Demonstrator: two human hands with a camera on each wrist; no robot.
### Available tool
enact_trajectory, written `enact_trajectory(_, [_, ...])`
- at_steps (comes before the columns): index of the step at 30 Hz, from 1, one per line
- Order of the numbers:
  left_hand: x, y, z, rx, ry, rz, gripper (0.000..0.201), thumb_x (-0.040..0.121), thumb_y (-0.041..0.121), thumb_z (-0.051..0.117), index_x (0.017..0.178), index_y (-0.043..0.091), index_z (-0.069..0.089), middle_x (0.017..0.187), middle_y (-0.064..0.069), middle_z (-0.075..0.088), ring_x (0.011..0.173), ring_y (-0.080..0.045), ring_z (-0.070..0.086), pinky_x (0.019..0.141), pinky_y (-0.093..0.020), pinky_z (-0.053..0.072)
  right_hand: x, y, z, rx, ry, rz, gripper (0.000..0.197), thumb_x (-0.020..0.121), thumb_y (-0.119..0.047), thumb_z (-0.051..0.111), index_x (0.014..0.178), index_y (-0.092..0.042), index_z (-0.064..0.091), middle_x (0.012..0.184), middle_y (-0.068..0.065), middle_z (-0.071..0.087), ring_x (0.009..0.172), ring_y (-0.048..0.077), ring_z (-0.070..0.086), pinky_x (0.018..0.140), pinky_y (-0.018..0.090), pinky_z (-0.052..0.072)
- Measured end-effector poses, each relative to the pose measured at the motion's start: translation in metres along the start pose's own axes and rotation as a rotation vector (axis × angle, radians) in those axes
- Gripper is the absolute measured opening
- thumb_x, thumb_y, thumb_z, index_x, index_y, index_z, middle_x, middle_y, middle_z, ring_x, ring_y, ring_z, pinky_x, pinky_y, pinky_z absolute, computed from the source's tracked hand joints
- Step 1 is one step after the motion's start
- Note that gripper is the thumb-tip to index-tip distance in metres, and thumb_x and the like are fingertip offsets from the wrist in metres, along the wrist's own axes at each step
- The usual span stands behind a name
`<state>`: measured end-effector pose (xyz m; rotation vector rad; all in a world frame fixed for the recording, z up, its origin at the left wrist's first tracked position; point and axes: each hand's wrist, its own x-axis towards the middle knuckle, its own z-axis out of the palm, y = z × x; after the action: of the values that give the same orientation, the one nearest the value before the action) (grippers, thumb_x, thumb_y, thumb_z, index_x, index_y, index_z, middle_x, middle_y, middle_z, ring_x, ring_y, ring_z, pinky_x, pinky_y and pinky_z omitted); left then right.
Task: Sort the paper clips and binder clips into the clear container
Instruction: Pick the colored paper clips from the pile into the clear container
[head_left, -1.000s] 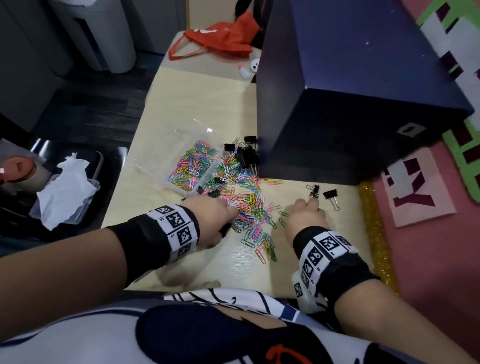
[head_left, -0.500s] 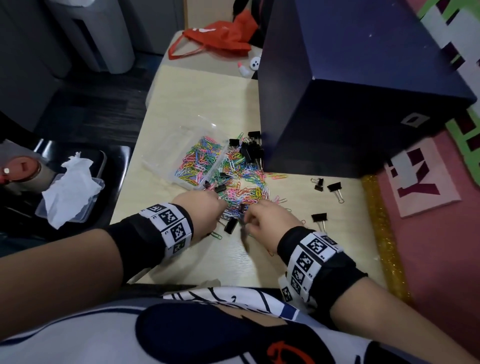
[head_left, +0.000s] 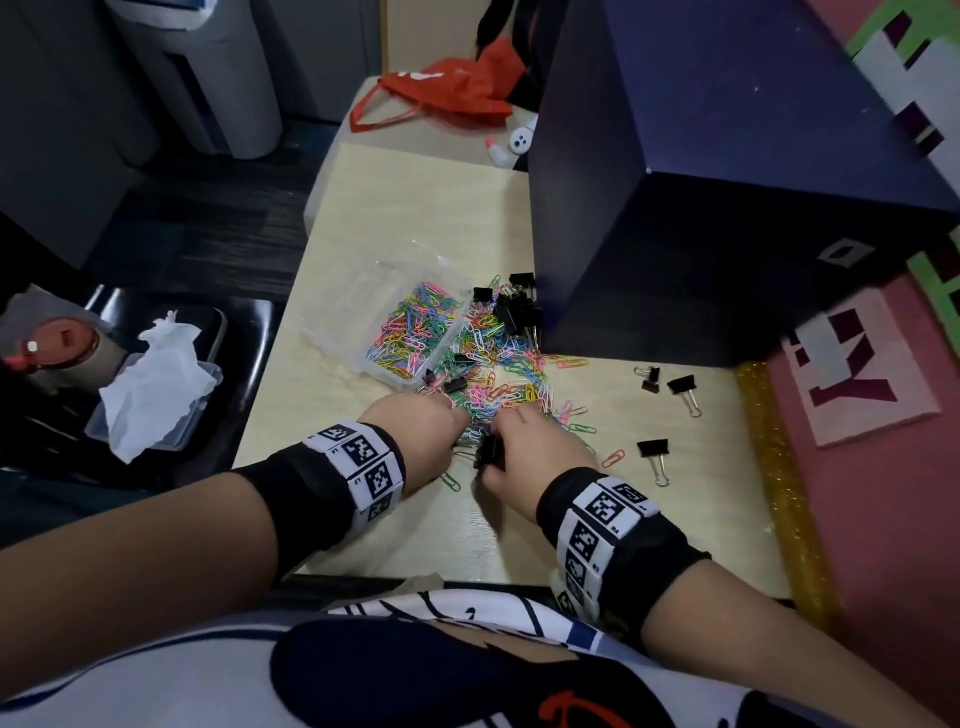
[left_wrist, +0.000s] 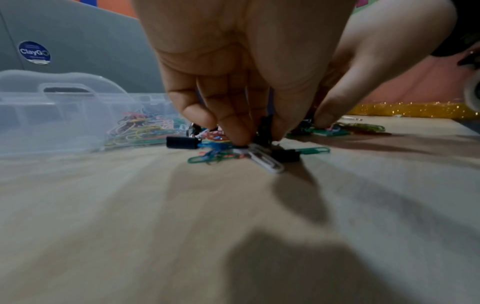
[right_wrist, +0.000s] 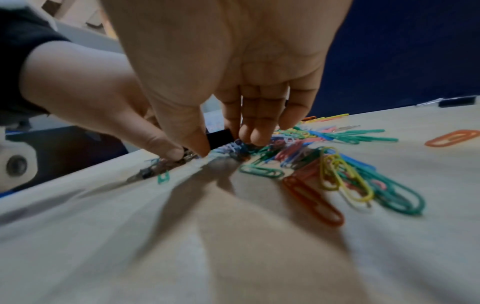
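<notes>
A heap of coloured paper clips (head_left: 498, 384) lies on the pale table beside the clear container (head_left: 363, 291), which holds many more. My left hand (head_left: 452, 431) and right hand (head_left: 506, 441) meet at the heap's near edge over one black binder clip (head_left: 488, 451). The left wrist view has my left hand (left_wrist: 259, 133) pinching that clip between finger and thumb. In the right wrist view my right hand (right_wrist: 223, 142) pinches its black body (right_wrist: 221, 137), thumb on one side and fingers on the other. Tangled paper clips (right_wrist: 233, 148) lie under it.
A tall dark blue box (head_left: 675, 208) stands at the back right, with a cluster of binder clips (head_left: 514, 312) against its corner. Three loose binder clips (head_left: 652, 448) lie to the right. A red bag (head_left: 447, 88) sits at the far end, and a tissue tub (head_left: 156, 395) off-table left.
My right hand left the loose binder clips on the right and came leftward to meet my left hand at the binder clip. My left hand stayed roughly in place.
</notes>
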<state>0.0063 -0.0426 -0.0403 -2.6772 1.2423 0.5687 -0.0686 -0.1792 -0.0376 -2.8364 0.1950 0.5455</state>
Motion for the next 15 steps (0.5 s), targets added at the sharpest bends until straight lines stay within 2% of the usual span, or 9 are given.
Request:
enact_trajectory(4, [0.001, -0.004, -0.009, -0.04, 0.008, 0.022, 0.017, 0.088, 0.019, 0.047, 0.102, 0.017, 0.056, 0.104, -0.007, 0.06, 0.095, -0.028, 0.059, 0.068, -0.033, 0.043, -0.005, 0.014, -0.011, 0.212, 0.066, 0.091, 0.037, 0.08, -0.027, 0.06, 0.113, -0.025, 0.044, 0.118, -0.001, 0.048, 0.102, 0.022, 0.056, 0.083, 0.033, 0.048])
enact_trajectory(8, [0.005, -0.003, -0.025, -0.118, 0.061, 0.024, 0.012, 0.083, 0.027, 0.05, 0.09, 0.02, 0.057, 0.094, -0.002, 0.062, 0.087, -0.024, 0.059, 0.067, -0.032, 0.047, -0.008, 0.035, -0.018, 0.343, 0.144, 0.169, 0.033, 0.08, -0.017, 0.06, 0.105, -0.026, 0.041, 0.114, -0.001, 0.051, 0.088, 0.021, 0.058, 0.075, 0.03, 0.047])
enact_trajectory(11, [0.01, -0.001, -0.035, -0.161, 0.099, 0.051, 0.006, 0.084, 0.026, 0.048, 0.082, 0.02, 0.052, 0.088, -0.001, 0.06, 0.081, -0.022, 0.057, 0.069, -0.033, 0.05, -0.007, 0.049, -0.018, 0.42, 0.218, 0.251, 0.031, 0.084, -0.023, 0.062, 0.102, -0.026, 0.037, 0.101, 0.0, 0.057, 0.076, 0.017, 0.059, 0.064, 0.028, 0.045])
enact_trajectory(13, [0.015, 0.002, -0.037, -0.182, 0.095, 0.064, 0.005, 0.085, 0.024, 0.048, 0.085, 0.02, 0.052, 0.088, 0.001, 0.053, 0.08, -0.019, 0.052, 0.068, -0.029, 0.044, -0.006, 0.06, -0.017, 0.499, 0.292, 0.342, 0.032, 0.086, -0.03, 0.063, 0.103, -0.024, 0.037, 0.096, 0.0, 0.06, 0.073, 0.013, 0.059, 0.058, 0.026, 0.044])
enact_trajectory(15, [0.023, 0.009, -0.038, -0.226, 0.09, 0.075, 0.011, 0.087, 0.021, 0.049, 0.094, 0.019, 0.057, 0.093, 0.001, 0.051, 0.085, -0.019, 0.052, 0.07, -0.027, 0.04, -0.004, 0.072, -0.016, 0.568, 0.359, 0.442, 0.035, 0.087, -0.034, 0.063, 0.107, -0.022, 0.038, 0.096, 0.002, 0.062, 0.075, 0.015, 0.061, 0.063, 0.029, 0.05])
